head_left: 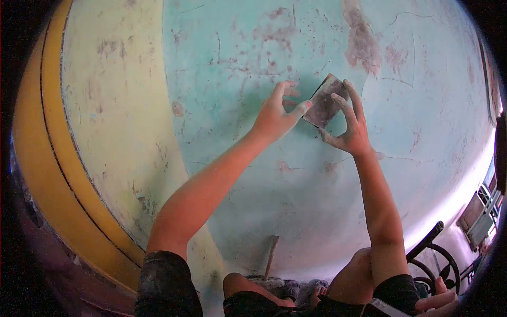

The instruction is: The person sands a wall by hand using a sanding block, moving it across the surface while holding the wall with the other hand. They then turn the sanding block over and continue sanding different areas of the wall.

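Running down the far left, an orange-yellow band [90, 227] is curving beside a pale yellow strip [116, 79], which is bordering a blue-green wall [211, 105] marked by scuffs and cracks. A dark sleeve [166, 282] is covering the upper left arm. The left hand [277, 116] is reaching up before the wall; its grip is standing loose around nothing, the fingers bending and the thumb extending to the left edge of a dark rectangular block [319, 105], though whether it is pressing there I cannot tell. Lower down, a thin stick [271, 257] is standing nearly upright. Just right of the left hand, the block is tilting in front of the wall, its upper end slanting right. The right hand [355, 132] is gripping it from the right, the thumb sitting at the lower edge, one finger lying over its face and another sitting at its upper right corner. Above, a brownish bare patch [362, 39] is showing. At the lower right, a black metal frame [450, 259] is standing, and another person's hand [441, 300] is appearing near it.
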Demonstrator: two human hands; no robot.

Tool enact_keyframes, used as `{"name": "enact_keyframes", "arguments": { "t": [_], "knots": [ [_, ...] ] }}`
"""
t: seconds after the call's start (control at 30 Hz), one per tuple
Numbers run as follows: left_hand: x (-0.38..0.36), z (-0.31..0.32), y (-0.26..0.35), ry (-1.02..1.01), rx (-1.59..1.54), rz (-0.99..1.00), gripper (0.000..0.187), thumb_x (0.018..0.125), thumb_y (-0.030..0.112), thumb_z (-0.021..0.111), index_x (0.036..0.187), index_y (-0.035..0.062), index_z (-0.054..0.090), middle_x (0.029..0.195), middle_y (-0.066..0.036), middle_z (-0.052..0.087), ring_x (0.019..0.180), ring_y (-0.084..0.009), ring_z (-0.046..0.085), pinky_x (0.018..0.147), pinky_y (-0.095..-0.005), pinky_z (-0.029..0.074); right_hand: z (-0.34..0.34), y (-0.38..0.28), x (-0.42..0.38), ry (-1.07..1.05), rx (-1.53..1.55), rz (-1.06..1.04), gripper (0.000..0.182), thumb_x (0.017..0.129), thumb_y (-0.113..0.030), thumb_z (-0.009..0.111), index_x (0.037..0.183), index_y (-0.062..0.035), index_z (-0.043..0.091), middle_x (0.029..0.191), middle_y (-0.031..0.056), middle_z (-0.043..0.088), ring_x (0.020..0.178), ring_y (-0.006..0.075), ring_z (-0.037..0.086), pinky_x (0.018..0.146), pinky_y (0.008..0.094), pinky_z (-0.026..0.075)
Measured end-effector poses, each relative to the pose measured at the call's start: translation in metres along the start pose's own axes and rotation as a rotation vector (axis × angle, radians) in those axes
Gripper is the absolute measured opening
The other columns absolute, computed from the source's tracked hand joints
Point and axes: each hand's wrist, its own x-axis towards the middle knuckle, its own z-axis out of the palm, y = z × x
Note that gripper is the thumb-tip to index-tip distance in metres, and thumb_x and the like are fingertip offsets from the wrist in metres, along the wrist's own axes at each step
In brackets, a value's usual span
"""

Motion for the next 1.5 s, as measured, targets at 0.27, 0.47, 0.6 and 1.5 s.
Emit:
{"name": "enact_keyframes", "arguments": {
  "t": [0.27,0.47,0.6,1.5],
  "knots": [
    [0.006,0.001,0.008,-0.044,-0.01,-0.054,0.039,0.09,0.01,0.07,0.126,0.0057,0.056,0.101,-0.007,0.071,0.089,-0.0171,0.066,0.083,-0.0322,0.052,-0.002,-0.004,0.004,0.027,0.197,0.055,0.086,0.065,-0.022,0.087,0.142,-0.0134,0.049,0.155,0.0199,0.036,0.139,0.0409,0.042,0.11,0.0514,0.041],
    [0.0,0.003,0.0,-0.026,0.099,0.172,0.036,0.089,0.005,0.069,0.123,0.0073,0.057,0.098,-0.008,0.071,0.091,-0.0211,0.069,0.084,-0.0354,0.053,-0.005,0.006,0.011,0.103,0.314,0.453,0.057,0.085,-0.024,0.077,0.135,-0.0051,0.056,0.135,0.0173,0.059,0.126,0.0294,0.056,0.102,0.0418,0.047],
    [-0.004,0.005,-0.004,-0.05,0.112,0.207,0.036,0.088,0.005,0.069,0.122,0.0068,0.057,0.097,-0.009,0.071,0.093,-0.0227,0.069,0.086,-0.0365,0.053,-0.01,0.008,0.014,-0.007,0.398,0.633,0.027,0.094,-0.019,0.069,0.114,-0.0008,0.068,0.104,0.0116,0.072,0.1,0.02,0.067,0.092,0.0324,0.05],
    [-0.016,0.009,-0.014,0.061,-0.507,-0.3,0.028,0.094,0.023,0.071,0.11,-0.0011,0.069,0.098,-0.007,0.07,0.087,-0.016,0.068,0.084,-0.0313,0.055,-0.004,0.02,0.01,0.035,0.843,0.883,0.041,0.097,-0.035,0.068,0.114,0.0014,0.067,0.103,0.0057,0.067,0.098,0.0158,0.059,0.092,0.0325,0.045]
  ]
}}
